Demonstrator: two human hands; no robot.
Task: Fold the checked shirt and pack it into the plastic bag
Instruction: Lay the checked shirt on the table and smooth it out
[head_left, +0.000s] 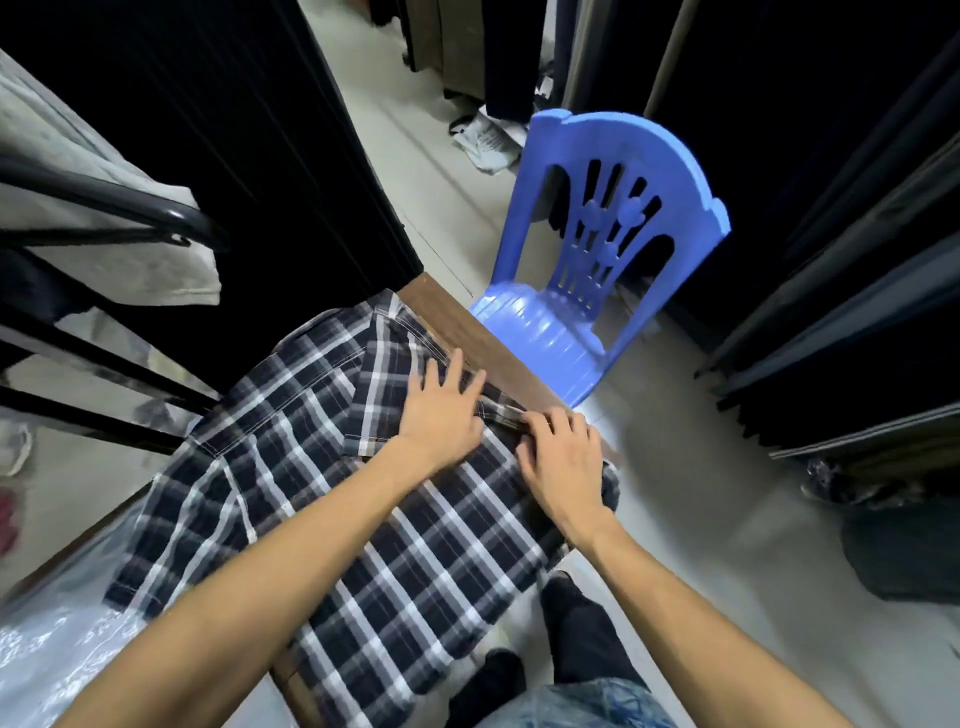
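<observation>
left hand (441, 413) presses flat on the checked shirt (322, 467) spread over the worktop (457, 317); right hand (563, 457), fingers curled, pinches its folded edge.

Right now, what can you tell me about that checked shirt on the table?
The checked shirt is dark navy woven cloth with white and grey lines. It lies spread over a brown wooden table, hem hanging off the near edge, a sleeve folded inward. The left hand presses flat on it; the right hand curls its fingers on a fold at the right edge.
</observation>
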